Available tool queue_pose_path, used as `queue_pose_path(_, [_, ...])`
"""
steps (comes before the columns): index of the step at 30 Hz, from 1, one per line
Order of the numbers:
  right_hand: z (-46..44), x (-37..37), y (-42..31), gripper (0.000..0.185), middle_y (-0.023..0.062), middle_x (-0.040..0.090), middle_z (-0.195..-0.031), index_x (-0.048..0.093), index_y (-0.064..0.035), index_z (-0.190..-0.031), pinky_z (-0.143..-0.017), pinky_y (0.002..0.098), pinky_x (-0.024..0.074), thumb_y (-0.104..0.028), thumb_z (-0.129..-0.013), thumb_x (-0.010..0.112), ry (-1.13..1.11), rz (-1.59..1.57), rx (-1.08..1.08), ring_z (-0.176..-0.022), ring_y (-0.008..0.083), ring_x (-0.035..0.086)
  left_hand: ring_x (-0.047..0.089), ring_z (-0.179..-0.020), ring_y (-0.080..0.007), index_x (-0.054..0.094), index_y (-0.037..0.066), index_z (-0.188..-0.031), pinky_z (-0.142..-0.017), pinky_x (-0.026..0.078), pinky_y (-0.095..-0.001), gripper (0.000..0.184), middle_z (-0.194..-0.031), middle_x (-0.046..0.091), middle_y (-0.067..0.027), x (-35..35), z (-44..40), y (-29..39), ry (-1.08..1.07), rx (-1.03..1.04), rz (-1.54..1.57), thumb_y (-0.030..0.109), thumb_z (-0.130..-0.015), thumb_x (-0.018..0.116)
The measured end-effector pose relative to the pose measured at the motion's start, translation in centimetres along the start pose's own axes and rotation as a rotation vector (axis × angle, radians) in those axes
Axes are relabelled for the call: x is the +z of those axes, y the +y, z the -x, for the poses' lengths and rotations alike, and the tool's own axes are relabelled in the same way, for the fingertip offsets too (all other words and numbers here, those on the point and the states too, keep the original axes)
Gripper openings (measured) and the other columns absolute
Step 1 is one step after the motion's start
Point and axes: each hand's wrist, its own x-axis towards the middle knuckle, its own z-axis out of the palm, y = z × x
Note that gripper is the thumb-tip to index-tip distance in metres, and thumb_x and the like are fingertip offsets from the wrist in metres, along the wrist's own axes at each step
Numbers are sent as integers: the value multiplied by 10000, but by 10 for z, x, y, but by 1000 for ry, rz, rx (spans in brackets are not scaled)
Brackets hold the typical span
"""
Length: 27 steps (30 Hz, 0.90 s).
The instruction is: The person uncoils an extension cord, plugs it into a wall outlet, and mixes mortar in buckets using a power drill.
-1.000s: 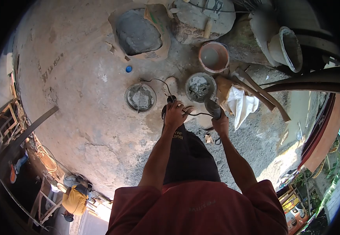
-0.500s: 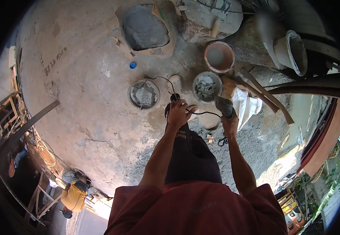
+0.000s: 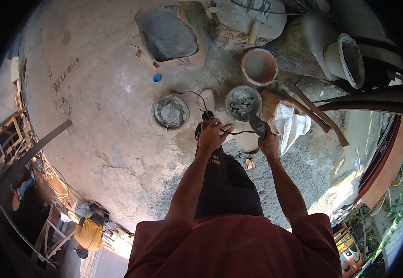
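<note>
Your forearms reach forward and down, converging toward the near side of the mix bucket (image 3: 228,104). Right hand (image 3: 269,142), just off the bucket's near right edge: closed on the near end of a grey trowel-like tool (image 3: 256,124), its head leaning to the bucket's rim; contact there cannot be told. Judged handling: stiff, fairly light, slippery if wet; best held by you at the grip end, wrist firm. Your left hand (image 3: 211,135), near left of the bucket, is curled round a dark piece (image 3: 206,115), type unclear. A dark cord (image 3: 239,133), probably flexible, appears to span between your hands. Left of the mix bucket: second bucket (image 3: 153,112). Beyond it: orange bucket (image 3: 270,67); farther, beyond left, an open paper sack (image 3: 201,52) of grey powder.
</note>
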Motion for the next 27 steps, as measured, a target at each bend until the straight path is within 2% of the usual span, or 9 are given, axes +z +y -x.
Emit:
queue_pose_path(2, [-10,14,-9,606,264,638,-1028,514,-38,-1279,-862,477,488,-74,-683,616,102,-192,176,-999,457,591,561,-972,-274,652,51,-889,-959,385,-456,359,-1005,569,-65,-1,1,-4,-24,-42,-30,353,-727,760])
queue_pose_path(4, [-16,41,20,458,209,670,-905,589,-10,-1142,-705,437,533,-91,-693,631,339,-200,99,-792,380,665,557,-986,-269,651,52,-888,-969,378,-455,349,-1015,567,-64,6,8,-8,-26,-24,-36,337,-721,762])
queue_pose_path(6, [-33,40,24,280,125,645,-747,609,-17,-996,-513,353,504,-111,-735,643,272,-882,727,-576,231,636,553,-1001,-264,650,53,-887,-979,370,-455,339,-1026,565,-63,5,1,-11,-7,22,-47,322,-715,765])
queue_pose_path(7, [-32,30,24,178,67,585,-643,594,-44,-925,-407,281,434,-128,-774,636,254,-960,763,-476,133,564,557,-999,-263,649,53,-885,-986,364,-458,332,-1028,566,-61,2,2,-10,-27,5,-39,314,-715,763])
queue_pose_path(11, [-12,11,38,194,65,584,-641,588,-39,-956,-394,265,425,-122,-785,627,222,-797,432,-473,132,563,566,-989,-265,649,55,-873,-987,365,-462,325,-1021,569,-57,3,1,-7,-35,-2,-16,311,-709,763])
queue_pose_path(14, [0,3,32,542,193,677,-932,520,-24,-1269,-700,392,537,-86,-738,612,162,-80,-55,-794,302,676,515,-1025,-315,681,51,-893,-959,375,-426,415,-1060,579,-79,1,-1,-1,-94,-7,-41,460,-833,649])
queue_pose_path(15, [2,-10,13,645,229,652,-1070,478,-35,-1335,-863,399,489,-87,-707,615,-57,-85,153,-1000,333,642,515,-1025,-315,681,51,-893,-959,375,-426,415,-1060,579,-79,2,-1,0,-99,-3,-41,460,-833,649])
queue_pose_path(22, [29,-35,15,502,199,660,-903,552,24,-1187,-758,373,506,-111,-707,613,206,-390,317,-774,310,634,578,-937,-277,656,49,-861,-962,381,-458,401,-996,579,-50,8,-5,0,-54,36,-54,440,-783,710])
queue_pose_path(27, [54,-77,18,619,260,649,-1033,497,-8,-1298,-822,418,513,-38,-686,581,80,-193,128,-962,387,650,574,-917,-310,655,43,-884,-909,415,-439,430,-990,582,-64,6,-8,6,-69,62,-42,462,-794,695])
